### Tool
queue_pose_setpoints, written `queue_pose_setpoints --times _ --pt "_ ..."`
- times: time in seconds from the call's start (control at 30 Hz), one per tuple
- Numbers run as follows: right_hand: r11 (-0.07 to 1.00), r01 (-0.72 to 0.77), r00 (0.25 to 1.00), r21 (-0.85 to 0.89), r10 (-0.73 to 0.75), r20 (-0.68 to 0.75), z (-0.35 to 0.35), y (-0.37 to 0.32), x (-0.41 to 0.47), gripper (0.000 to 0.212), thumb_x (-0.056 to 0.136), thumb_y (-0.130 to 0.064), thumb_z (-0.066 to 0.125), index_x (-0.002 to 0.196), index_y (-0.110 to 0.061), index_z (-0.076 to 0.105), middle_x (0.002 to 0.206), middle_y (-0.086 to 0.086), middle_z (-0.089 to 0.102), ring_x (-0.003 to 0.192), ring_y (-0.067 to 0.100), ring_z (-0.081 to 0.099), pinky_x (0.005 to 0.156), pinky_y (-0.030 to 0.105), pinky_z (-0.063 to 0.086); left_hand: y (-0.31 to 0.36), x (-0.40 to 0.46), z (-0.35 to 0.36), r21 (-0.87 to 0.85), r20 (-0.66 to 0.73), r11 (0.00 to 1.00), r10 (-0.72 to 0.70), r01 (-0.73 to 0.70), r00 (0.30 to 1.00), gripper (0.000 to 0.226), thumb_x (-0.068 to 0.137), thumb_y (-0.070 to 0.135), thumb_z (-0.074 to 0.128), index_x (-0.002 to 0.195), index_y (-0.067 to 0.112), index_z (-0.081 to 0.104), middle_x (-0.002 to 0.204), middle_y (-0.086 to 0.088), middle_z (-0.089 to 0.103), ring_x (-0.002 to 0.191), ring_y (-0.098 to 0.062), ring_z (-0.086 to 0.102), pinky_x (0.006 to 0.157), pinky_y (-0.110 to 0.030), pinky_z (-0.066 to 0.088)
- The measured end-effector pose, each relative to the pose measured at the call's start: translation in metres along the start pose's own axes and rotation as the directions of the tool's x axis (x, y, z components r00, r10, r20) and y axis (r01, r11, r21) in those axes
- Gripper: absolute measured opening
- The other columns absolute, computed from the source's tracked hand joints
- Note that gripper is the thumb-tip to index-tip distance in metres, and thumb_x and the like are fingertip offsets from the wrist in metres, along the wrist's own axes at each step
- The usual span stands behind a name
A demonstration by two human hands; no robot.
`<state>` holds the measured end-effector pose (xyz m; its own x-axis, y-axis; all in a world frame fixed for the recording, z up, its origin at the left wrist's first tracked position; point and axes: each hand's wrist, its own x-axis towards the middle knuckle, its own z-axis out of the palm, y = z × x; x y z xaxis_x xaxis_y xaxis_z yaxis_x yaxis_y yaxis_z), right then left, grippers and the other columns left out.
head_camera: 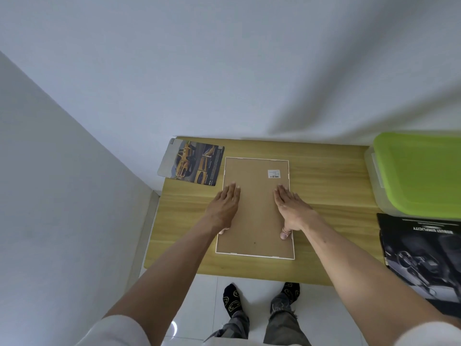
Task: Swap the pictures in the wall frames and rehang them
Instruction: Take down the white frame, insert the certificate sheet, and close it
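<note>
One frame (pixel 254 208) on the wooden table (pixel 324 191), and that's the only frame in view. It lies face down in the middle of the tabletop, brown backing board up, thin white rim all round, a small barcode label (pixel 274 173) near its far right corner. No frame shows on the wall, so rehanging looks entirely ahead. I'd judge we're mid-swap, backing being seated or about to come off; I can't tell which.

Two loose pictures: a big black-and-white poster (pixel 424 258) hangs off the table's right edge, and a smaller yellow-car print (pixel 197 162) sits at the far left corner, just beside the frame.

One clear storage box with a green lid (pixel 421 173), far right.

Two hands, both flat: left hand (pixel 224 204) pressing the left edge with straight fingers, right hand (pixel 290 208) pressing the right edge, thumb down on the board. Neither grips anything.
</note>
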<state>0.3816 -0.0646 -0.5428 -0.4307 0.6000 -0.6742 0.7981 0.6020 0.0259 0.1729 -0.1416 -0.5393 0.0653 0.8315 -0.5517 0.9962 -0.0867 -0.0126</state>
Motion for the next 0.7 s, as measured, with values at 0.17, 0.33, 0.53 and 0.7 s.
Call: queue_pose_setpoints --times 0.17,0.33,0.53,0.7 --pt "1.000 -0.008 1.000 -0.021 0.008 -0.001 -0.003 0.000 0.001 0.153 0.059 -0.046 0.091 0.152 -0.002 -0.023 0.161 0.016 -0.027 0.152 0.028 -0.013 0.123 0.050 0.001 -0.005 0.019 -0.009 0.063 0.099 0.997 0.025 -0.032 0.995 0.127 0.075 0.013 0.082 0.149 -0.003 -0.019 0.158 -0.018 -0.024 0.149 -0.031 -0.014 0.123 -0.040 0.003" --pt "0.995 -0.037 0.999 -0.089 0.035 -0.019 -0.010 -0.005 0.007 0.159 0.055 -0.046 0.093 0.151 -0.012 -0.029 0.159 0.021 -0.027 0.151 0.035 -0.014 0.123 0.050 -0.004 -0.008 0.023 -0.015 0.031 0.122 0.997 0.061 -0.066 0.991 0.119 0.081 0.012 0.076 0.150 -0.002 -0.020 0.158 -0.018 -0.026 0.149 -0.030 -0.018 0.123 -0.039 0.001" --pt "0.999 0.037 0.999 0.015 -0.037 0.019 -0.011 0.007 0.013 0.163 0.051 -0.045 0.095 0.150 -0.017 -0.032 0.155 0.014 -0.040 0.148 0.029 -0.028 0.123 0.046 -0.003 -0.025 0.023 -0.009 -0.131 0.220 0.990 0.075 -0.046 0.973 0.156 0.057 0.025 0.093 0.145 0.017 -0.035 0.151 0.003 -0.043 0.142 -0.014 -0.033 0.120 -0.050 -0.011" --pt "0.996 0.060 0.998 0.069 -0.060 -0.002 -0.005 0.011 0.009 0.159 0.054 -0.044 0.093 0.151 -0.020 -0.030 0.155 0.010 -0.040 0.148 0.025 -0.028 0.124 0.047 -0.001 -0.026 0.020 -0.005 -0.166 0.181 0.985 0.079 -0.049 0.980 0.153 0.059 0.023 0.092 0.146 0.018 -0.034 0.151 0.003 -0.043 0.141 -0.014 -0.034 0.120 -0.047 -0.011"
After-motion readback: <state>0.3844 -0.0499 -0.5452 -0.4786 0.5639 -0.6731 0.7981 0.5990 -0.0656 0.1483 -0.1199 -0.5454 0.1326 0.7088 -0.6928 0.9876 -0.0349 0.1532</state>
